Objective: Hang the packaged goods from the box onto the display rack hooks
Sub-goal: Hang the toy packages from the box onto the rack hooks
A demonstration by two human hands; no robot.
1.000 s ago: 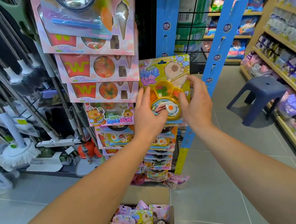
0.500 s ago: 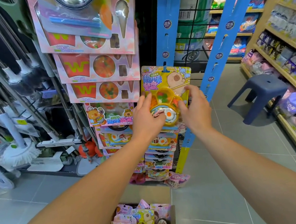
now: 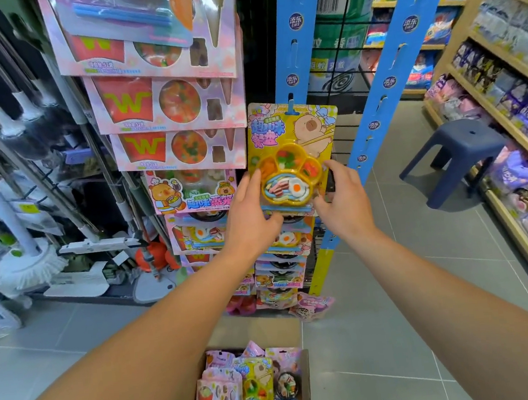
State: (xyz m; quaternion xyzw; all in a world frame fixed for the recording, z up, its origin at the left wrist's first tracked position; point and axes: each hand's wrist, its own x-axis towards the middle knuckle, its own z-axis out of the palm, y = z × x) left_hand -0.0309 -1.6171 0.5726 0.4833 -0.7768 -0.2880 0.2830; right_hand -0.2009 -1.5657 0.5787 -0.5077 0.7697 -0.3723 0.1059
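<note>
Grey tiled floor (image 3: 382, 333); cardboard box (image 3: 302, 389) below; blue stool (image 3: 459, 161) right.

A shop aisle with a grey tiled floor (image 3: 382, 333) under even, bright light. Wooden shelves (image 3: 500, 57) packed with purple-wrapped goods run along the right side, and a dark blue plastic stool (image 3: 458, 155) stands on the floor just beside them. On the left, mops (image 3: 26, 251) and long-handled cleaning tools lean in a crowded row. Further shelving, perhaps stocked with snack bags, shows blurred behind a black wire grid (image 3: 341, 50).
</note>
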